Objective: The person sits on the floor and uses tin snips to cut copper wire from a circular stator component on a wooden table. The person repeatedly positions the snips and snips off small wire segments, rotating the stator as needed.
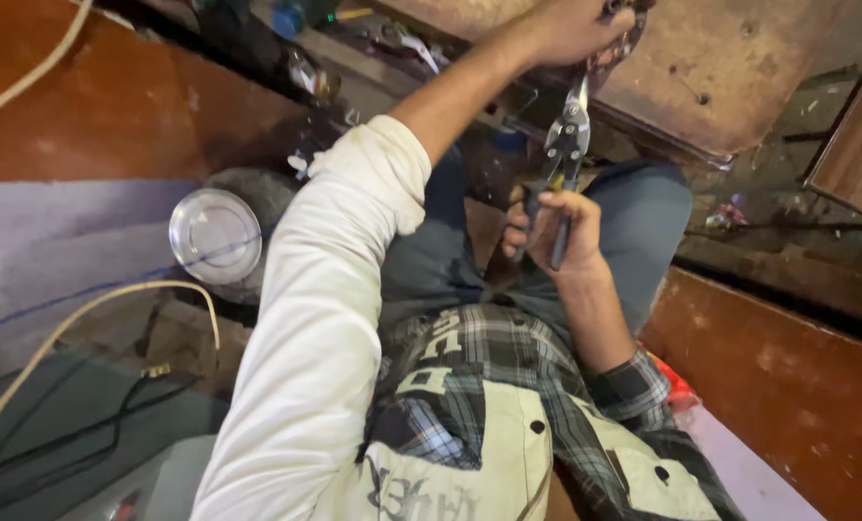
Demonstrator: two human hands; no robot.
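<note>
Head view, looking down at lap. Right hand (555, 232) had fingers (520, 230) clenched round handles of metal snips (566, 145), blades pointing up. Left hand (571, 29), w/ white sleeve (334, 289), gripped a small metal piece (616, 48) just above snip tips, over a rusty sheet (730, 68).

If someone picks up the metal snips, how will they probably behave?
The snips look all metal, so probably rigid and rather heavy. The right hand wraps both handles; released, they may swing apart at the pivot.
</note>
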